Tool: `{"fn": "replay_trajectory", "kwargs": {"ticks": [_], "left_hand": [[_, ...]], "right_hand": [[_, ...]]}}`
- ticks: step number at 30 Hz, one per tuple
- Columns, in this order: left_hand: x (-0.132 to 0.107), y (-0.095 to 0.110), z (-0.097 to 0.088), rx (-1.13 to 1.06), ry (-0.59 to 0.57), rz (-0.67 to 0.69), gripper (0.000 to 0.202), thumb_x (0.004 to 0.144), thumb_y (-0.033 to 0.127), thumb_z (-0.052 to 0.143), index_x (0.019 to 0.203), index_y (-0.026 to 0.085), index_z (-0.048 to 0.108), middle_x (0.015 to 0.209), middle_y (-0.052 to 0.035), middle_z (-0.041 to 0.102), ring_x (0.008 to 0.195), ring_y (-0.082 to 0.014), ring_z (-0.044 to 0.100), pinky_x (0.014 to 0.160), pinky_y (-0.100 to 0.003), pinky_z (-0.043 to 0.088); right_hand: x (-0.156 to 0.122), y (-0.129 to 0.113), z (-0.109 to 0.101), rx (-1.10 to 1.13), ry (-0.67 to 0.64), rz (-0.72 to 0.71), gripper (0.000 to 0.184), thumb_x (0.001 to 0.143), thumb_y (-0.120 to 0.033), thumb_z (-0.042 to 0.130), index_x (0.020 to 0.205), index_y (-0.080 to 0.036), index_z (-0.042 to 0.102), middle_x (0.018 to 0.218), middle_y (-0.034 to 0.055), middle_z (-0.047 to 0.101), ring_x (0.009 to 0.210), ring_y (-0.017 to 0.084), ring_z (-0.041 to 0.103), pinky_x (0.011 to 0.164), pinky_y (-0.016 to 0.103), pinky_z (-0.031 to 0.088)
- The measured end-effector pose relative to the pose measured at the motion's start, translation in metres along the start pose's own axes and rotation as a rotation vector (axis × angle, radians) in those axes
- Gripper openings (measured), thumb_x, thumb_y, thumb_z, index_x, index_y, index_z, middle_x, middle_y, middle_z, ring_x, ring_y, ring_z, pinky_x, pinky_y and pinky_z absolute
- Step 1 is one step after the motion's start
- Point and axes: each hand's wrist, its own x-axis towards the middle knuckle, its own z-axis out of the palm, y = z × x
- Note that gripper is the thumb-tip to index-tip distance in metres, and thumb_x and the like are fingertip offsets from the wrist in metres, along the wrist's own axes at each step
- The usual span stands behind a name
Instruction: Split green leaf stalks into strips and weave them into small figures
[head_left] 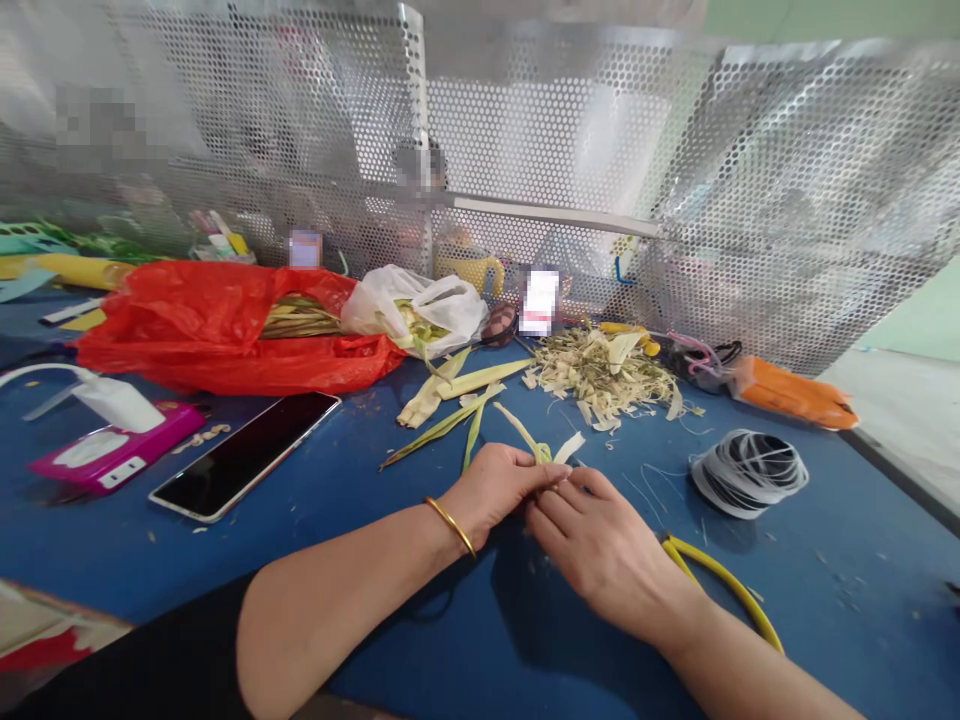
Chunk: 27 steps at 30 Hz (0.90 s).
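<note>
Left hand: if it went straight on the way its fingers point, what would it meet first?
The left hand would likely meet the right hand first; the two appear to touch, though depth is unclear.

Open tabletop at far right, yellow handle beside right hand, spool beyond, scrap pile ahead

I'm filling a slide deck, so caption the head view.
Left hand and right hand meet at pale strips over a blue table, scraps heaped beyond.
</note>
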Motion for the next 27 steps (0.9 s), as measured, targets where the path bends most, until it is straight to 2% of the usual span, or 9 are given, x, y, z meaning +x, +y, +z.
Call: {"fn": "replay_trajectory", "kwargs": {"ticks": [4, 6, 9, 13, 17, 20, 24, 27], "left_hand": [[-0.002, 0.007, 0.0, -0.075, -0.12, -0.023, 0.04, 0.044, 0.038, 0.089, 0.062, 0.011, 0.065, 0.057, 0.003, 0.056, 0.053, -0.0057, 0.046, 0.053, -0.02, 0.035], [-0.003, 0.009, 0.0, -0.106, -0.141, -0.015, 0.04, 0.043, 0.036, 0.09, 0.065, 0.011, 0.068, 0.062, 0.0011, 0.06, 0.056, -0.0066, 0.049, 0.056, -0.02, 0.038], [-0.004, 0.009, 0.001, -0.121, -0.119, 0.014, 0.04, 0.045, 0.038, 0.089, 0.066, 0.011, 0.069, 0.061, 0.0, 0.061, 0.057, -0.0072, 0.051, 0.056, -0.02, 0.039], [-0.005, 0.008, 0.001, -0.085, -0.126, 0.04, 0.036, 0.054, 0.04, 0.086, 0.065, 0.01, 0.069, 0.059, -0.0008, 0.062, 0.056, -0.0078, 0.052, 0.057, -0.02, 0.04], [-0.004, 0.012, -0.003, -0.058, -0.13, 0.082, 0.031, 0.062, 0.039, 0.082, 0.07, 0.011, 0.071, 0.069, -0.0037, 0.067, 0.06, -0.0092, 0.055, 0.06, -0.021, 0.043], [-0.003, 0.015, -0.004, -0.062, -0.158, 0.093, 0.023, 0.063, 0.03, 0.081, 0.071, 0.011, 0.071, 0.075, -0.0056, 0.07, 0.065, -0.0105, 0.058, 0.062, -0.021, 0.045], [-0.003, 0.012, -0.003, -0.111, -0.136, 0.071, 0.017, 0.065, 0.024, 0.078, 0.073, 0.01, 0.071, 0.077, -0.0078, 0.071, 0.067, -0.0121, 0.062, 0.066, -0.023, 0.048], [-0.002, 0.009, -0.002, -0.134, -0.122, 0.056, 0.018, 0.064, 0.022, 0.078, 0.073, 0.009, 0.07, 0.077, -0.0089, 0.071, 0.068, -0.013, 0.063, 0.068, -0.024, 0.049]], "right_hand": [[-0.003, 0.005, 0.002, 0.088, 0.103, 0.125, 0.029, 0.096, -0.008, 0.034, 0.08, -0.016, 0.058, 0.073, 0.0038, 0.06, 0.07, 0.017, 0.052, 0.077, 0.034, 0.034], [-0.004, 0.006, 0.002, 0.134, 0.122, 0.144, 0.027, 0.095, -0.009, 0.035, 0.08, -0.016, 0.057, 0.072, 0.0037, 0.06, 0.069, 0.016, 0.052, 0.075, 0.033, 0.034], [-0.004, 0.003, -0.002, 0.185, 0.149, 0.085, 0.026, 0.093, -0.008, 0.037, 0.077, -0.017, 0.055, 0.069, 0.0032, 0.058, 0.068, 0.016, 0.052, 0.076, 0.033, 0.036], [-0.003, -0.001, -0.01, 0.245, 0.188, 0.012, 0.028, 0.091, -0.006, 0.035, 0.075, -0.018, 0.055, 0.066, 0.0029, 0.056, 0.068, 0.016, 0.052, 0.082, 0.034, 0.039], [-0.003, 0.0, -0.011, 0.291, 0.266, 0.147, 0.019, 0.092, -0.01, 0.041, 0.085, -0.017, 0.058, 0.07, 0.0034, 0.061, 0.069, 0.016, 0.055, 0.075, 0.032, 0.04], [-0.004, 0.002, -0.009, 0.29, 0.268, 0.231, 0.016, 0.093, -0.012, 0.044, 0.09, -0.017, 0.058, 0.071, 0.0033, 0.062, 0.07, 0.016, 0.057, 0.071, 0.031, 0.04], [-0.004, 0.003, -0.006, 0.279, 0.192, 0.144, 0.02, 0.093, -0.012, 0.041, 0.08, -0.017, 0.056, 0.068, 0.0023, 0.059, 0.068, 0.016, 0.055, 0.075, 0.032, 0.04], [-0.004, 0.003, -0.006, 0.282, 0.156, 0.056, 0.025, 0.09, -0.007, 0.038, 0.074, -0.018, 0.053, 0.066, 0.0024, 0.056, 0.067, 0.016, 0.052, 0.08, 0.034, 0.041]]}}
